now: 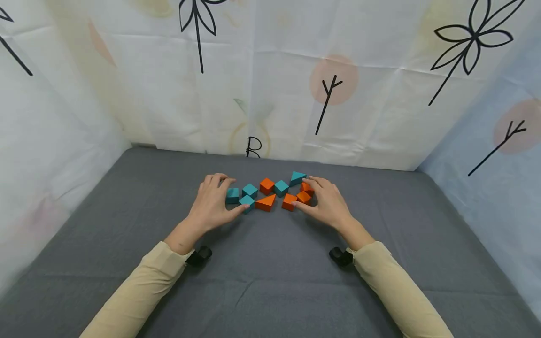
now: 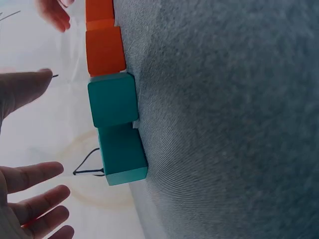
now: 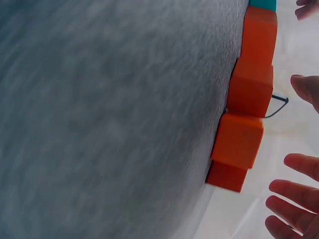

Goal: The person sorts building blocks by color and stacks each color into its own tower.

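Several small teal and orange blocks lie in a loose cluster on the grey cloth. My left hand [image 1: 210, 205] hovers at the cluster's left end, thumb and fingers spread around teal blocks [image 1: 232, 196]; its thumb tip overlaps another teal block [image 1: 246, 203] in the head view. At the other end, my right hand [image 1: 327, 204] is spread over orange blocks [image 1: 289, 202]. Both wrist views show gaps between the fingers [image 2: 42, 201] and the blocks. Between the hands sit an orange wedge [image 1: 266, 203], an orange cube [image 1: 266, 186] and a teal cube [image 1: 281, 188]. A teal triangular block [image 1: 297, 178] lies behind.
Grey cloth [image 1: 270, 291] covers the table. Pale printed curtains [image 1: 279, 108] hang behind it and along both sides. Black wrist mounts [image 1: 199, 256] show below the cuffs of the beige sleeves [image 1: 139, 286].
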{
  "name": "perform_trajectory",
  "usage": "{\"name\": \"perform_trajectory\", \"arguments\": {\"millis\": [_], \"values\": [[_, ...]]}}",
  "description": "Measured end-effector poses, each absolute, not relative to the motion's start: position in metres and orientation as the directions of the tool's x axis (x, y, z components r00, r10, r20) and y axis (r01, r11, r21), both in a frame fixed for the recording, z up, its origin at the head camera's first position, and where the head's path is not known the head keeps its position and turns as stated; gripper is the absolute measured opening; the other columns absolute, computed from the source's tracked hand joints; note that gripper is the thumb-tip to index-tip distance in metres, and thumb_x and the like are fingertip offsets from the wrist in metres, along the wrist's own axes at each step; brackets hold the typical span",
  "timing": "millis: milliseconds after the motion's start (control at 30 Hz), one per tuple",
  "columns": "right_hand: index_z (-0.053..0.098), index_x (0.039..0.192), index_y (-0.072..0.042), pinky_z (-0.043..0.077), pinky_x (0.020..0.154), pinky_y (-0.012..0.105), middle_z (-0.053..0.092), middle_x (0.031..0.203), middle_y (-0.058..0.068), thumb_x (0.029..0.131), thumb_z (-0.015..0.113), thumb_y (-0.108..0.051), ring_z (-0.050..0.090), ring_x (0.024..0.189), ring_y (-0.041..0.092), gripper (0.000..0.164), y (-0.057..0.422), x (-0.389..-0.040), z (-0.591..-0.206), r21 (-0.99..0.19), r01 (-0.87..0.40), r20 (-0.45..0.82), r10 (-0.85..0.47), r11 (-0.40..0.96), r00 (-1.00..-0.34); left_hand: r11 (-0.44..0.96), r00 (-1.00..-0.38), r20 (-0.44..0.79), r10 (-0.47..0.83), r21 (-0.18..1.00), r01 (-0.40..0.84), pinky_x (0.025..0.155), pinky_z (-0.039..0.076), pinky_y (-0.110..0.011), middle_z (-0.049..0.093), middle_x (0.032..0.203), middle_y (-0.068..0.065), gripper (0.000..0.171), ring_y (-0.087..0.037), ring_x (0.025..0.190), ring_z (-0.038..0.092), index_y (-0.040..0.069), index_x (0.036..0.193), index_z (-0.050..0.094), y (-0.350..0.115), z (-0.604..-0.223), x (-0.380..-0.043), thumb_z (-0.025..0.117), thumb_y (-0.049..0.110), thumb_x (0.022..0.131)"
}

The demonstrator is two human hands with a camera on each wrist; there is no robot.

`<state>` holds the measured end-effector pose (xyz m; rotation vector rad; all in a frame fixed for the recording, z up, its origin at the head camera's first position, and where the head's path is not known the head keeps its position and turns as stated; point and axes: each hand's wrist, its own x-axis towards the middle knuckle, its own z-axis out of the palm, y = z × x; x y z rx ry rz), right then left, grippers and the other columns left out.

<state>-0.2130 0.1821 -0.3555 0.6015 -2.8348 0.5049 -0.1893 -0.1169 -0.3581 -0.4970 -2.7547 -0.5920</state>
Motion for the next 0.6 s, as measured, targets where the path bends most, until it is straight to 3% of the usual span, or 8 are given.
{"name": "perform_trajectory", "arguments": {"millis": [233,600], "values": [[0.053,0.135,-0.005,0.036,0.109,0.054,0.049,0.139,0.019,0.081,0.073,-0.046,0.045,0.129,0.035,0.070,0.169,-0.215,-0.357,-0.316,-0.446,0.260,-0.375,0.837,-0.890,0.852,-0.910,0.318,0.266,0.363,0.376,0.101,0.037,-0.052,0.050,0.124,-0.021,0.066,-0.038,0.118,0.040,-0.002,0.125,0.058,-0.114,-0.361,-0.186,0.073,0.045,0.081],[0.056,0.132,-0.006,0.040,0.106,0.052,0.055,0.134,0.015,0.082,0.075,-0.041,0.048,0.127,0.034,0.064,0.143,-0.213,-0.355,-0.361,-0.514,0.268,-0.442,0.778,-0.856,0.842,-0.922,0.294,0.250,0.404,0.358,0.089,0.044,-0.045,0.052,0.117,-0.018,0.058,-0.034,0.108,0.044,-0.002,0.122,0.059,-0.110,-0.367,-0.185,0.074,0.039,0.084]]}}
